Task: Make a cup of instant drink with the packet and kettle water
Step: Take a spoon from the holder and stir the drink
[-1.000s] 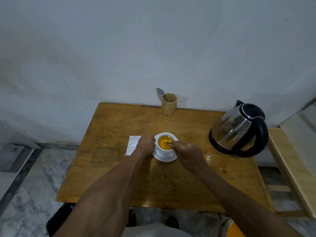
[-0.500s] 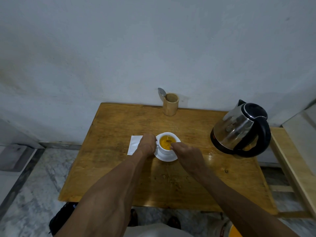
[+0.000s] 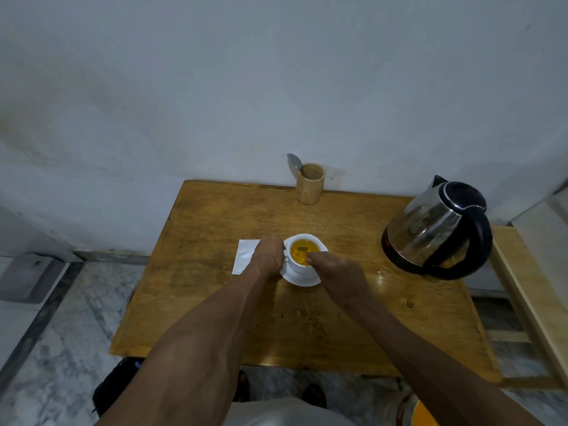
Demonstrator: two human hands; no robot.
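Observation:
A white cup [image 3: 299, 267] full of orange drink stands on a white saucer [image 3: 302, 279] in the middle of the wooden table [image 3: 215, 229]. My left hand [image 3: 266, 256] grips the cup's left side at the handle. My right hand [image 3: 335, 272] pinches a spoon [image 3: 302, 249] whose bowl sits in the drink. A white packet [image 3: 243, 256] lies flat just left of the cup, partly under my left hand. The steel kettle [image 3: 430, 232] with black lid and handle stands at the table's right side.
A wooden holder [image 3: 310, 184] with another spoon [image 3: 294, 162] in it stands at the table's back edge against the wall. Wet drops [image 3: 382, 272] shine near the kettle. A wooden frame [image 3: 528, 290] adjoins the table's right edge.
The spoon's bowl has shifted slightly inside the drink as my right hand moved a little. My left hand has kept its grip on the cup.

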